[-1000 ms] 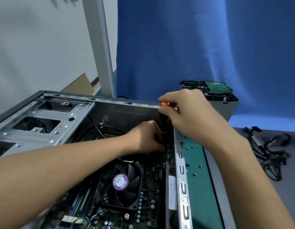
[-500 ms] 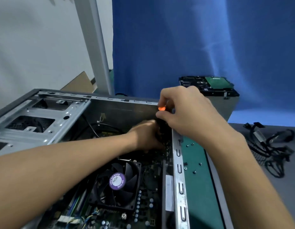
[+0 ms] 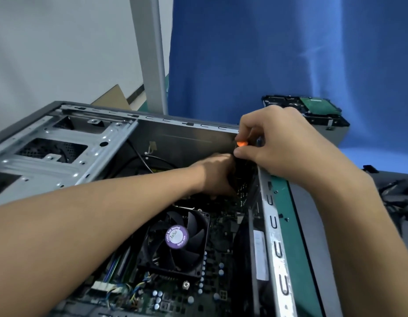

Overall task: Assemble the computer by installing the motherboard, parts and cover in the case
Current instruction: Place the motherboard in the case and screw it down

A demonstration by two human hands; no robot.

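Our motherboard [image 3: 175,300] lay in the case [image 3: 276,248] at lower centre. Our right hand [image 3: 290,143] gripped the orange-capped screwdriver [image 3: 241,144]; our left hand [image 3: 212,172] curled beside its shaft, hold unclear. The drive [image 3: 317,106] at upper right sat outside; we judged the cover last.

A blue backdrop [image 3: 278,53], perhaps cloth, hangs beside a white wall [image 3: 61,42].
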